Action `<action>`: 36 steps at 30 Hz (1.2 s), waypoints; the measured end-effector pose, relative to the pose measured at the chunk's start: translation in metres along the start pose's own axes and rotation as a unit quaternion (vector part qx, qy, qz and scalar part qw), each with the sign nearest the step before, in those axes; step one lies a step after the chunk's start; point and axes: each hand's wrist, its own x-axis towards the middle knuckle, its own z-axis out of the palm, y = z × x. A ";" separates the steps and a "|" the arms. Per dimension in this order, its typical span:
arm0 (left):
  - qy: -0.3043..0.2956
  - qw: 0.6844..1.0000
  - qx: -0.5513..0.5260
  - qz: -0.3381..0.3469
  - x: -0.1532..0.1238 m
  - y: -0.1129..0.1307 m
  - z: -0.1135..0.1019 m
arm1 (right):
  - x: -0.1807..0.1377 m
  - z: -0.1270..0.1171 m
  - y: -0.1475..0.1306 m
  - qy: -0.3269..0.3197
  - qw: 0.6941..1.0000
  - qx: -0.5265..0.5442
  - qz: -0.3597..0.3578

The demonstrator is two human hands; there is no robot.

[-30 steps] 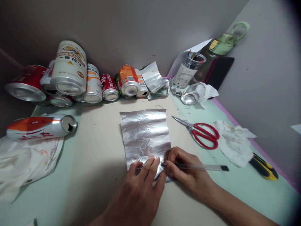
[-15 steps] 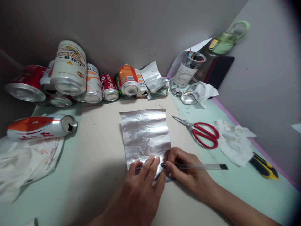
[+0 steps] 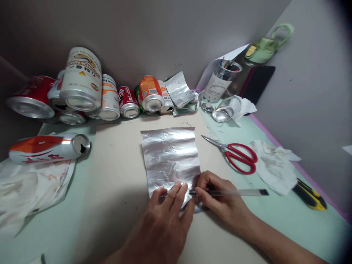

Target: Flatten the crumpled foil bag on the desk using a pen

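Observation:
A flattened silver sheet of can metal lies on a beige board in front of me. My left hand lies with its fingers stretched flat on the sheet's near edge. My right hand pinches a clear pen whose tip rests on the sheet beside the left fingers. The pen's black end points to the right.
Several drink cans lie stacked along the back wall, and one orange can lies at the left. Red scissors, a crumpled tissue and a yellow-black cutter lie at the right. A jar of pens stands behind.

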 end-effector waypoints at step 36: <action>0.015 1.000 -0.012 0.002 0.001 -0.005 -0.001 | 0.009 -0.015 0.014 0.081 0.964 0.238 0.085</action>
